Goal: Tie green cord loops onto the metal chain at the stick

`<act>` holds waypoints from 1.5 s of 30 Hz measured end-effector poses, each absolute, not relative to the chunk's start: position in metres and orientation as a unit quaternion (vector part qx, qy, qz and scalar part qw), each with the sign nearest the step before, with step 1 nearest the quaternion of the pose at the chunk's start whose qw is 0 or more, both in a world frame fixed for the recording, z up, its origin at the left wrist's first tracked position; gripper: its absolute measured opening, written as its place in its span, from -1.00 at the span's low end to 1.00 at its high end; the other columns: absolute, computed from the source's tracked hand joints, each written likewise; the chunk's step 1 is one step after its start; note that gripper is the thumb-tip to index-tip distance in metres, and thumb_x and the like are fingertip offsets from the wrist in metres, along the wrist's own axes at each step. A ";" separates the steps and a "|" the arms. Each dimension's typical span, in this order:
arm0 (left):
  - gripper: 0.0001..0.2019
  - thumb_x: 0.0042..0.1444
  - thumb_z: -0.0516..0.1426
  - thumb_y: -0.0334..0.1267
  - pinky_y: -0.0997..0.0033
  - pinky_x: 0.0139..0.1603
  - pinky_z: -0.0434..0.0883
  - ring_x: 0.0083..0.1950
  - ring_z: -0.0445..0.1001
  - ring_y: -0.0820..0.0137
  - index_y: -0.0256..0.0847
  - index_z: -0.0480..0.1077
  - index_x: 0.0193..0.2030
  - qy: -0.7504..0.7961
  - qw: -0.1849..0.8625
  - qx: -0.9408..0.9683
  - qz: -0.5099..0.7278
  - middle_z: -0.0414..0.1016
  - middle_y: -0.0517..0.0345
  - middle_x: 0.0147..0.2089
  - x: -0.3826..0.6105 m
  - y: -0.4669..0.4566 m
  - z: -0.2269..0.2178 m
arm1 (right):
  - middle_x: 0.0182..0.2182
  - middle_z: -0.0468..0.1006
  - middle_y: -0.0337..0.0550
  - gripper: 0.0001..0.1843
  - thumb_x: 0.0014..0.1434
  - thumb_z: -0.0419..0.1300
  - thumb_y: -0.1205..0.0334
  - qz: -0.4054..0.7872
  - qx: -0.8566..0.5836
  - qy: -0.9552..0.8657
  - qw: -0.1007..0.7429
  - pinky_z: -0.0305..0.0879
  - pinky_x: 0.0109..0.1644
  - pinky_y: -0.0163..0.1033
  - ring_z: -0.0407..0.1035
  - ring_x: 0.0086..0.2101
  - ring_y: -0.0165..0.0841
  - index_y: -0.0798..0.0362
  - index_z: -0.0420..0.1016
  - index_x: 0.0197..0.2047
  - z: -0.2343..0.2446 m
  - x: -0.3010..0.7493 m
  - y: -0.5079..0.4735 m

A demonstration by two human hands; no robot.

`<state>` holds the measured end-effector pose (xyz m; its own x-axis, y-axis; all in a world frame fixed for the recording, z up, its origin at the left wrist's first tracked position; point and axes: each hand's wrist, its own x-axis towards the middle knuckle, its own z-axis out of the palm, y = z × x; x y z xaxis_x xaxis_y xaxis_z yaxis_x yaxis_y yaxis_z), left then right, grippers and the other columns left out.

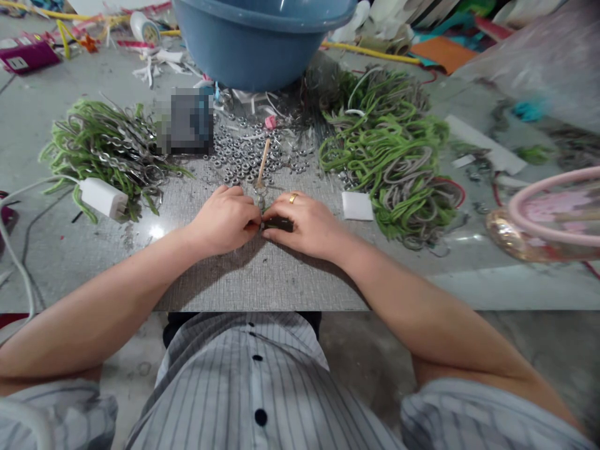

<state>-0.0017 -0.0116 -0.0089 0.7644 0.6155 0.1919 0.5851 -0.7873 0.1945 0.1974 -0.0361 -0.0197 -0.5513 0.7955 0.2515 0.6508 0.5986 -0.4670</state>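
Over the near middle of the table, my left hand (229, 219) is closed, its fingertips pinched together close to my right hand (307, 225). My right hand wears a gold ring and has thumb and fingers bent toward the same spot. Between the fingertips shows a small shiny metal piece (261, 201), partly hidden, with a loop at its top; its exact kind is unclear. Just beyond lies a thin wooden stick (264, 162), pointing away from me. Many small silver metal rings (244, 150) are scattered behind the hands.
A blue basin (262, 47) stands at the back. Green and grey cord bundles with metal parts lie left (94, 140) and right (389, 137). A white charger (103, 199) with its cable sits left; a white block (357, 206) and a pink-handled bag (562, 219) lie right.
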 end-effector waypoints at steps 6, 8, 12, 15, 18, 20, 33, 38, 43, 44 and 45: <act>-0.83 0.03 0.07 -0.34 0.28 -0.22 0.27 -0.29 0.39 0.31 -0.21 0.51 -0.39 0.319 0.073 0.936 0.125 0.52 0.10 -0.42 -0.003 -0.011 -0.004 | -0.30 0.53 -0.07 -0.87 0.17 0.19 0.21 0.152 -0.420 -0.870 0.210 0.30 -0.06 -0.10 0.38 -0.19 -0.20 0.04 0.55 -0.25 -0.021 0.196 -0.037; -0.84 0.02 0.07 -0.34 0.25 -0.19 0.29 -0.28 0.38 0.30 -0.21 0.50 -0.40 0.326 0.085 0.934 0.117 0.53 0.09 -0.40 -0.005 -0.011 0.003 | -0.30 0.53 -0.06 -0.86 0.17 0.20 0.20 0.151 -0.423 -0.870 0.205 0.30 -0.06 -0.09 0.39 -0.19 -0.19 0.04 0.55 -0.25 -0.022 0.196 -0.036; -0.87 -0.03 0.06 -0.37 0.26 -0.19 0.29 -0.33 0.32 0.34 -0.20 0.43 -0.48 0.331 0.088 0.935 0.092 0.50 0.13 -0.44 -0.012 -0.006 0.017 | -0.28 0.54 -0.05 -0.86 0.17 0.20 0.19 0.154 -0.427 -0.869 0.197 0.28 -0.06 -0.08 0.39 -0.18 -0.19 0.05 0.54 -0.26 -0.022 0.196 -0.035; -0.88 -0.05 0.05 -0.38 0.29 -0.24 0.27 -0.35 0.29 0.36 -0.19 0.38 -0.52 0.336 0.095 0.935 0.066 0.47 0.13 -0.47 -0.017 -0.004 0.025 | -0.29 0.55 -0.06 -0.87 0.17 0.19 0.19 0.155 -0.426 -0.868 0.200 0.27 -0.07 -0.09 0.38 -0.19 -0.20 0.04 0.54 -0.28 -0.022 0.196 -0.035; -0.88 -0.08 0.03 -0.41 0.32 -0.29 0.24 -0.38 0.26 0.37 -0.19 0.32 -0.56 0.349 0.086 0.933 0.033 0.43 0.13 -0.51 -0.021 -0.002 0.030 | -0.32 0.56 -0.08 -0.88 0.16 0.20 0.20 0.148 -0.423 -0.870 0.206 0.25 -0.09 -0.10 0.37 -0.23 -0.22 0.04 0.53 -0.30 -0.022 0.196 -0.035; -0.89 -0.10 0.03 -0.41 0.33 -0.31 0.22 -0.39 0.25 0.36 -0.19 0.30 -0.58 0.356 0.071 0.932 0.012 0.41 0.13 -0.53 -0.024 -0.002 0.031 | -0.33 0.57 -0.08 -0.88 0.16 0.21 0.20 0.143 -0.416 -0.874 0.206 0.24 -0.10 -0.10 0.35 -0.25 -0.22 0.04 0.53 -0.30 -0.022 0.196 -0.034; -0.81 0.02 -0.03 -0.39 0.37 -0.38 0.07 -0.47 0.15 0.40 -0.20 0.37 -0.50 0.368 0.011 0.920 -0.133 0.25 0.13 -0.56 -0.032 -0.005 0.048 | -0.09 0.53 -0.09 -0.90 0.13 0.25 0.18 0.054 -0.433 -0.869 0.234 0.04 -0.01 0.03 0.23 -0.01 -0.10 0.00 0.55 -0.37 -0.024 0.194 -0.040; -0.79 0.02 -0.05 -0.41 0.38 -0.39 0.02 -0.47 0.07 0.42 -0.23 0.38 -0.49 0.375 0.005 0.913 -0.161 0.23 0.13 -0.55 -0.034 -0.008 0.053 | -0.08 0.54 -0.08 -0.90 0.12 0.26 0.18 0.068 -0.429 -0.869 0.236 0.03 0.02 0.03 0.25 0.00 -0.10 0.02 0.54 -0.36 -0.025 0.195 -0.038; -0.76 0.05 -0.05 -0.35 0.40 -0.41 0.02 -0.51 0.02 0.46 -0.24 0.42 -0.48 0.404 0.021 0.898 -0.173 0.23 0.14 -0.54 -0.033 -0.008 0.050 | -0.08 0.54 -0.06 -0.85 0.16 0.22 0.13 0.064 -0.415 -0.877 0.233 0.03 0.02 0.01 0.25 -0.01 -0.10 0.02 0.54 -0.31 -0.027 0.197 -0.036; -0.76 0.08 -0.04 -0.31 0.41 -0.41 0.03 -0.53 0.03 0.47 -0.24 0.43 -0.47 0.420 0.039 0.889 -0.176 0.24 0.15 -0.55 -0.033 -0.007 0.050 | -0.07 0.54 -0.05 -0.82 0.17 0.21 0.10 0.061 -0.410 -0.879 0.236 0.02 0.02 0.01 0.25 -0.01 -0.09 0.02 0.54 -0.28 -0.027 0.197 -0.036; -0.75 0.10 -0.02 -0.25 0.42 -0.42 0.04 -0.54 0.04 0.48 -0.24 0.43 -0.45 0.438 0.057 0.879 -0.179 0.25 0.17 -0.55 -0.033 -0.007 0.050 | -0.06 0.54 -0.04 -0.78 0.18 0.19 0.07 0.057 -0.401 -0.882 0.240 0.02 0.02 0.02 0.25 -0.01 -0.09 0.03 0.54 -0.24 -0.026 0.198 -0.036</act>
<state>-0.0332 -0.0074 0.0498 0.5516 0.7500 -0.3651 0.7908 -0.6094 -0.0570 0.1976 -0.0364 -0.0263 -0.5625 0.7356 0.3775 0.6810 0.6711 -0.2930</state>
